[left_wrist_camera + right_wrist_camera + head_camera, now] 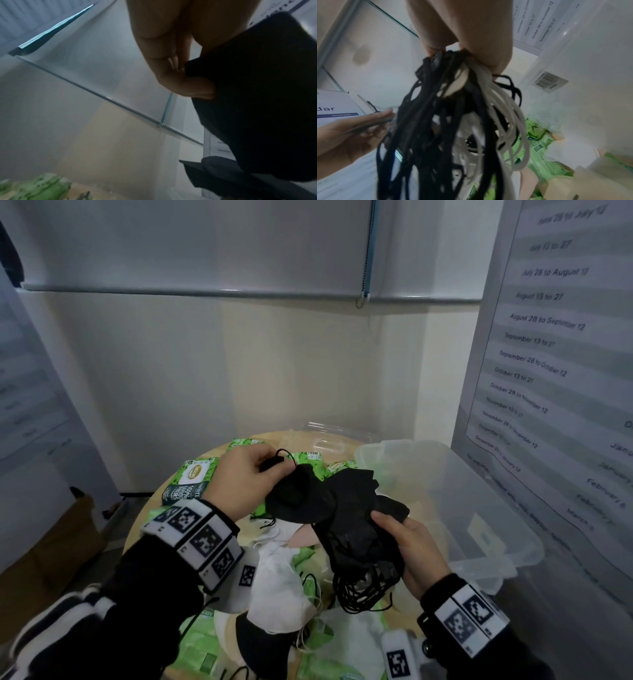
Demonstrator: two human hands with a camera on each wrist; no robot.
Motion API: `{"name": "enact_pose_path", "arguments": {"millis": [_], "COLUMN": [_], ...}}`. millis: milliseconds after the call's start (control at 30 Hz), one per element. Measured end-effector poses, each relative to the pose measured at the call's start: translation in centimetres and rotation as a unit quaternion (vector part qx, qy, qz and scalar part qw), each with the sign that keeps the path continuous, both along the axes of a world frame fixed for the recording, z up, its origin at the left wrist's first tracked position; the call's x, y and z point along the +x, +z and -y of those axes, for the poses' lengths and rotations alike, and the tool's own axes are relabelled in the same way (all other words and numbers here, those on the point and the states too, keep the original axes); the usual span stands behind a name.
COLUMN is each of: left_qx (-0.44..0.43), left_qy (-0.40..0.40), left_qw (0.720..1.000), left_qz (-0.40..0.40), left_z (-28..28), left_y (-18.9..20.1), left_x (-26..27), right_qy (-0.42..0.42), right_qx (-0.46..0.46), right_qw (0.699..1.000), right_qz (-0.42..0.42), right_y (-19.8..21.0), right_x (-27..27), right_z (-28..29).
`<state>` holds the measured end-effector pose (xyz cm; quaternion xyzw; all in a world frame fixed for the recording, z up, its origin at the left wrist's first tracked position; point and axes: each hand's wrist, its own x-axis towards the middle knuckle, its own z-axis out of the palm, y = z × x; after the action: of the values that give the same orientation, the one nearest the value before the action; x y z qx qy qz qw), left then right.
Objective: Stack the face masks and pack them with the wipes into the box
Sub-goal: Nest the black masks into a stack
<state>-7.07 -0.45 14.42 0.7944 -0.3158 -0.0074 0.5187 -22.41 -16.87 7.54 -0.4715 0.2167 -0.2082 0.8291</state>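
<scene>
My right hand [407, 542] grips a stack of black face masks [356, 529] above the round table, and their black and white ear loops [453, 128] dangle below the fingers. My left hand [253, 474] pinches a single black mask [294, 498] by its edge and ear loop, holding it against the top of the stack. In the left wrist view the fingers [171, 65] curl on that black mask [257, 94]. White masks [277, 577] and green wipe packs [191, 477] lie scattered on the table. The clear plastic box [479, 508] stands open at the right.
The clear box lid [329, 440] lies at the table's far edge. A wall calendar poster [555, 354] hangs close on the right. A cardboard box [51, 542] sits on the floor at left. The wooden table [137, 525] is crowded with packs and masks.
</scene>
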Motion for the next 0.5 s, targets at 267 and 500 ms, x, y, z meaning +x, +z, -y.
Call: {"name": "enact_pose_path", "arguments": {"millis": [267, 500], "left_qx": [-0.079, 0.084], "left_qy": [-0.118, -0.051], "left_qw": [0.955, 0.981], "left_qz": [-0.26, 0.169], "left_z": [1.8, 3.6], "left_y": [-0.9, -2.8], "left_x": [-1.6, -3.1], "right_qy": [0.011, 0.019], "right_qx": [-0.009, -0.021], "right_qw": [1.0, 1.0], "right_qz": [-0.001, -0.003], "right_y": [-0.2, -0.5], "right_x": [0.4, 0.7], "right_z": [-0.5, -0.5]}}
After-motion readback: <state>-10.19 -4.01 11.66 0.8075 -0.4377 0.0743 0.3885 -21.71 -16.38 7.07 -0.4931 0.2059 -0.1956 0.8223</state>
